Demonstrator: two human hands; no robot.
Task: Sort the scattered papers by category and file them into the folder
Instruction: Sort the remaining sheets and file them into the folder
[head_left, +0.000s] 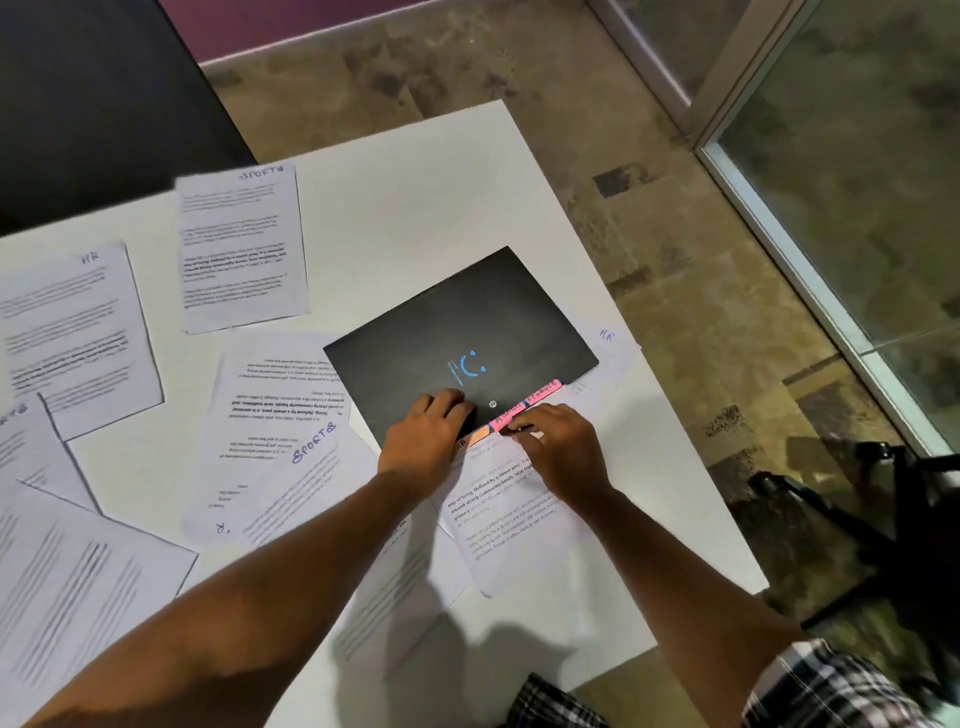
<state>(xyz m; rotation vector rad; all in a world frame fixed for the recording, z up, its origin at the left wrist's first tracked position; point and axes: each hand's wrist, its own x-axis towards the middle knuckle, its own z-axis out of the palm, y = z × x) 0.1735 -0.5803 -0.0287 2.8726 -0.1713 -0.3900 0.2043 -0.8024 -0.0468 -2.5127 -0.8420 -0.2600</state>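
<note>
Looking down from the head camera, I see a closed black card folder with a small blue smile mark (462, 338) lying tilted on the white table (415, 197), right of the frame's centre. Along its lower right edge runs a row of pink and orange index tabs (524, 408) with handwriting I cannot read clearly.

My left hand (423, 444) rests on the folder's lower corner, fingers curled over its edge and gripping it. My right hand (558, 449) sits just beside it, fingertips (519, 430) pinching at the pink tabs; whether they also catch the sheet below I cannot tell. Directly under that hand lies a white printed sheet (509, 519), its top edge meeting the folder's tabbed edge and its lower end curling towards the bottom of the frame.

Another sheet marked HR in blue pen (608, 338) pokes out from under the folder's right corner. A sheet lettered SPORTS in blue (306, 467) lies left of my left forearm, overlapping an upside-down printed page (275, 395). In the upper left of the frame sits a page headed SPORTS (241, 244), and left of it a page headed HR (78, 332). More blurred printed pages (78, 571) fill the lower left corner.

A checked sleeve (831, 686) shows at the lower right, and a dark tripod (857, 519) stands on the mottled floor (649, 208) at the right edge.
</note>
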